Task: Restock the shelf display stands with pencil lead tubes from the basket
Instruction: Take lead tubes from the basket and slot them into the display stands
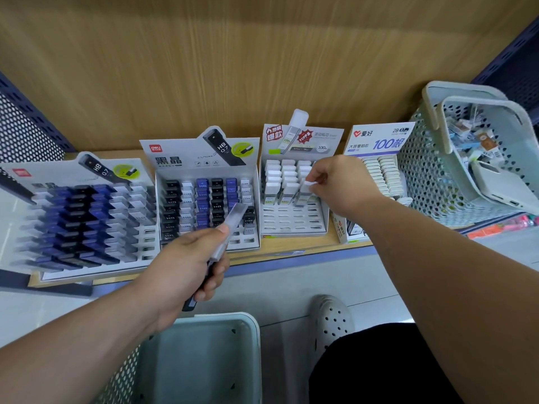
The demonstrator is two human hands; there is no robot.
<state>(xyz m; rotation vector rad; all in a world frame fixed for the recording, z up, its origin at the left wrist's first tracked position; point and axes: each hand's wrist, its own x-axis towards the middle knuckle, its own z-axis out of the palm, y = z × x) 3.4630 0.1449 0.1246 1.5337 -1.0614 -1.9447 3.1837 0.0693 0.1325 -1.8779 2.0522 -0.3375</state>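
My left hand grips a few pencil lead tubes, grey and dark ones, in front of the middle black-and-blue display stand. My right hand pinches a white-capped lead tube at the right column of the white display stand, whose lower slots are unfilled. A pale green basket sits below my left forearm; its contents are hidden.
A similar dark-tube stand stands at the far left and a fuller white-tube stand to the right. A second perforated basket with mixed stationery rests on the shelf's right end. A grey clog is on the floor.
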